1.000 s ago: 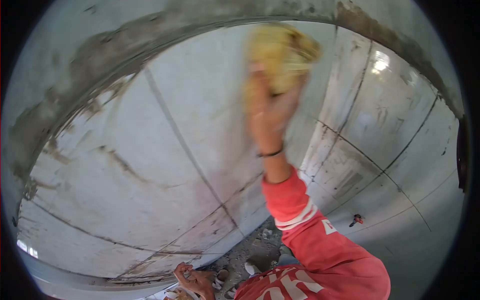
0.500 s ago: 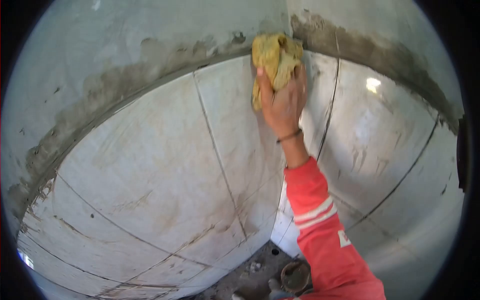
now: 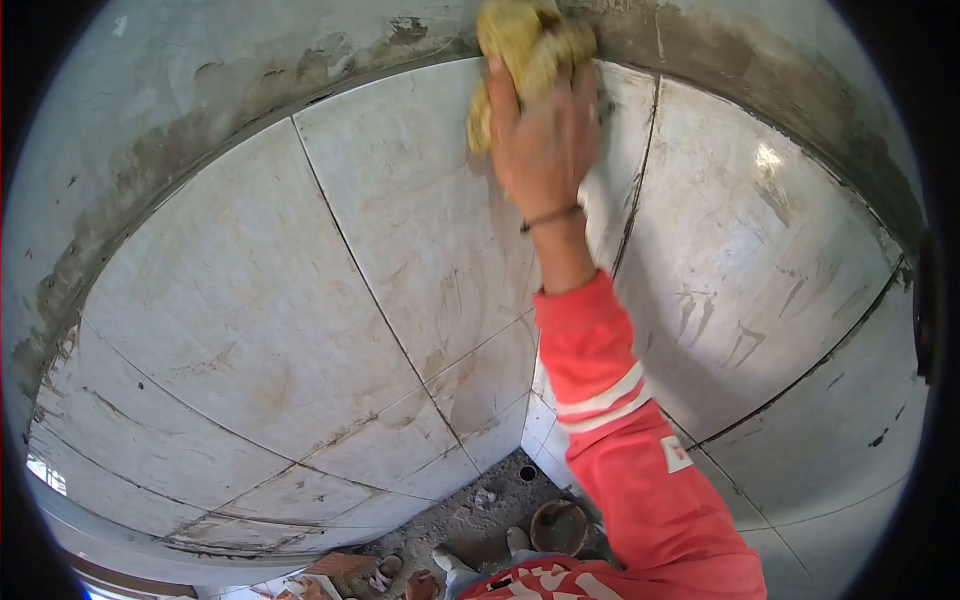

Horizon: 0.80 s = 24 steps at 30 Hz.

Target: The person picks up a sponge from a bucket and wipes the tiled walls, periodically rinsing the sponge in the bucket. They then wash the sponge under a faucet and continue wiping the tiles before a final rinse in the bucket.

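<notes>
My right hand (image 3: pixel 545 140), at the end of a red sleeve with white stripes, presses a crumpled yellow cloth (image 3: pixel 515 45) against the wall. The cloth sits by the corner, across the top edge of the white tiles (image 3: pixel 390 170) and the rough cement band (image 3: pixel 250 105) above them. Brownish smears mark the tiles. Low at the bottom edge, a small skin-toned shape that appears to be my left hand (image 3: pixel 422 586) hangs beside my body; its fingers cannot be made out.
Dark joints run between the tiles (image 3: pixel 770 240) on the right wall. Below, a round bucket (image 3: pixel 560 527) stands on the dirty floor (image 3: pixel 455 520) near my feet, with a dark round hole (image 3: pixel 527 472) in the corner. Rubble and broken pieces (image 3: pixel 300 588) lie at bottom left.
My right hand and the yellow cloth have moved up and slightly left in view, now reaching over the tile edge. The view has shifted, showing more floor and my shirt.
</notes>
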Tool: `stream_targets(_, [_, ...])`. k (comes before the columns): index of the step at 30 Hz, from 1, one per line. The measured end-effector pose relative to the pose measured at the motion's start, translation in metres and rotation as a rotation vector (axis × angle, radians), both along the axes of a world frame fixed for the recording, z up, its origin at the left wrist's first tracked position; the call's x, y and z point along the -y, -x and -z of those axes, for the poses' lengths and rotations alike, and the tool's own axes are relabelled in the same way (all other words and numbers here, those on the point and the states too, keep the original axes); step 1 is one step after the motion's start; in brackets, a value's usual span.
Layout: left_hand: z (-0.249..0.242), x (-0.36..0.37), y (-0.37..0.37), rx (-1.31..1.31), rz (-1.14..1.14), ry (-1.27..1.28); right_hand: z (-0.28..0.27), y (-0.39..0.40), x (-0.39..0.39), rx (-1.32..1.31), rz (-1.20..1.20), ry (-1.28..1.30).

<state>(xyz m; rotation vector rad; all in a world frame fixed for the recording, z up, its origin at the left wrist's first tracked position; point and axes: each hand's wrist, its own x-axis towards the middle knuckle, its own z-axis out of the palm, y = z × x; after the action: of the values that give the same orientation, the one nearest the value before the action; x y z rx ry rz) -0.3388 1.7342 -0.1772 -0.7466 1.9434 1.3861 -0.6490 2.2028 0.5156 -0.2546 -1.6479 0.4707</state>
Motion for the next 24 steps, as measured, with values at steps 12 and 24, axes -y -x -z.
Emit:
stream_targets(12, [0.001, 0.036, -0.066, 0.099, -0.273, -0.067, 0.002, -0.011, -0.005, -0.001, -0.170, 0.085])
stream_targets(24, [0.019, 0.034, -0.090, 0.011, -0.389, -0.114, 0.349, -0.029, 0.030, 0.403, -0.011, 0.431])
